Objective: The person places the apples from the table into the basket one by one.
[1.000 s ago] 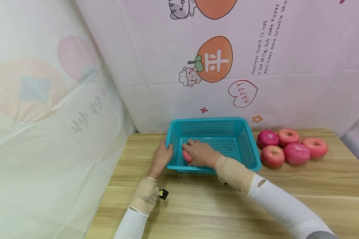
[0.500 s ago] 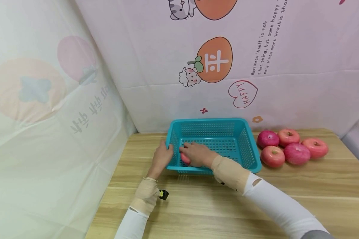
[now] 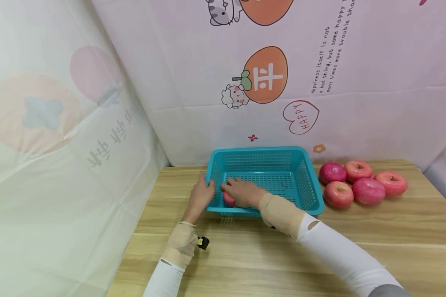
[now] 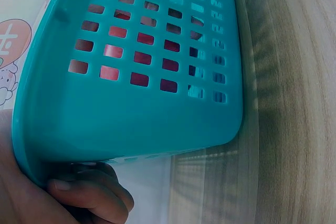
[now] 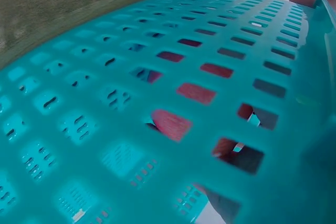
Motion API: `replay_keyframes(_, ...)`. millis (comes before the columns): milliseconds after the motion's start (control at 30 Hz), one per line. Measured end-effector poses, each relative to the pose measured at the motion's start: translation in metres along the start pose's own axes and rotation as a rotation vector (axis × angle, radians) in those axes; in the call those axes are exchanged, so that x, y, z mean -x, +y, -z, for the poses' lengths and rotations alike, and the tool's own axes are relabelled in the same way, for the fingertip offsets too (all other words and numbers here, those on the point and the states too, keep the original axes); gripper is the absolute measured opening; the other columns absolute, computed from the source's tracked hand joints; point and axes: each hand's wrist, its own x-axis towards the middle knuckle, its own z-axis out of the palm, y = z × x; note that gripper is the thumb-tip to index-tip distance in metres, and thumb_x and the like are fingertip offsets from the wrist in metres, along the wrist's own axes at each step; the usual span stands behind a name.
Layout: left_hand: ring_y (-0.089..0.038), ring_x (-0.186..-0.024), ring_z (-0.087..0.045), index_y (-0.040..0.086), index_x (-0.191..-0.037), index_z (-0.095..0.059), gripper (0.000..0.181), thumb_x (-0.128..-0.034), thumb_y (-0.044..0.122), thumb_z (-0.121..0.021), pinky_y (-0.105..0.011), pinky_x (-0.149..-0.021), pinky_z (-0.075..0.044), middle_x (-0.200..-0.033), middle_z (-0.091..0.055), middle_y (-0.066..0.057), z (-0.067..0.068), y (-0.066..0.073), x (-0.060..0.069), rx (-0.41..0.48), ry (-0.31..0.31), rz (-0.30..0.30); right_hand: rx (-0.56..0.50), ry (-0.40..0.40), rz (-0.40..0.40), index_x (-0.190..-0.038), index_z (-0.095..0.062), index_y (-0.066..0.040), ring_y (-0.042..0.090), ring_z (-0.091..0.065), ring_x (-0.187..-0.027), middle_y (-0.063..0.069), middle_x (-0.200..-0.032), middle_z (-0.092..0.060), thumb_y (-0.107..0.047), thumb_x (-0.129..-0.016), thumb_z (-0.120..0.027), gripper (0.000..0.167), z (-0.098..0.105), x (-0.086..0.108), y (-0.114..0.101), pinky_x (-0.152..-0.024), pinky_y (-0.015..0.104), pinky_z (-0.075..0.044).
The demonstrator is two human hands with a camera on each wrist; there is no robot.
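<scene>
A turquoise plastic basket (image 3: 260, 149) with perforated walls stands at the back of the table. My left hand (image 3: 200, 194) grips its left rim; in the left wrist view the curled fingers (image 4: 94, 195) wrap under the rim's edge. Reaching over the front wall, my right hand (image 3: 244, 193) holds a red apple (image 3: 228, 200) low inside, near the basket's front left corner. Part of that apple shows through the wall holes in both wrist views, though my fingers cover much of it. The right wrist view is mostly filled by the basket's wall (image 5: 131, 145).
To the right of the basket several apples sit close together, among them a dark pink one (image 3: 369, 191) and a paler one (image 3: 338, 194). A printed cloth (image 3: 193, 123) hangs right behind the basket, and another sheet (image 3: 107, 185) borders the wooden table (image 3: 245, 260) on the left.
My right hand has shifted a little to the left inside the basket, carrying the apple nearer the left wall. The left hand and the basket have stayed in place.
</scene>
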Motion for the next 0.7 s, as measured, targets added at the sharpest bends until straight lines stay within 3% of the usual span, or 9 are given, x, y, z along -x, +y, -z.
replay_keyframes(200,-0.032,-0.085,-0.067,0.000,-0.135,-0.052,0.041,-0.1113,0.033,-0.044,-0.048,-0.072,-0.054,-0.110,-0.070,-0.026,0.000,0.000,0.000,0.007,-0.008,0.002,-0.008,-0.004,0.003,-0.150,-0.050,-0.016,0.038,-0.057,-0.135,0.015,-0.148,-0.054,-0.015,-0.104,-0.069,0.050,-0.002,-0.002,-0.002,-0.102,0.050,-0.056)
replay_keyframes(433,-0.033,-0.090,-0.069,0.001,-0.140,-0.051,0.045,-0.1119,0.035,-0.043,-0.049,-0.076,-0.057,-0.119,-0.069,-0.026,0.000,0.000,0.001,0.018,-0.021,0.013,-0.001,-0.004,0.007,-0.153,-0.049,-0.016,0.039,-0.055,-0.139,0.016,-0.152,-0.052,-0.018,-0.105,-0.069,0.052,-0.007,-0.006,-0.001,-0.100,0.053,-0.057)
replay_keyframes(700,-0.033,-0.091,-0.070,0.002,-0.142,-0.050,0.046,-0.1122,0.035,-0.043,-0.049,-0.076,-0.057,-0.120,-0.070,-0.026,0.000,0.000,0.000,0.023,-0.027,0.011,0.100,-0.004,0.025,-0.156,-0.047,-0.016,0.035,-0.057,-0.138,0.014,-0.151,-0.053,-0.012,-0.106,-0.066,0.054,-0.011,-0.007,-0.003,-0.103,0.047,-0.056)
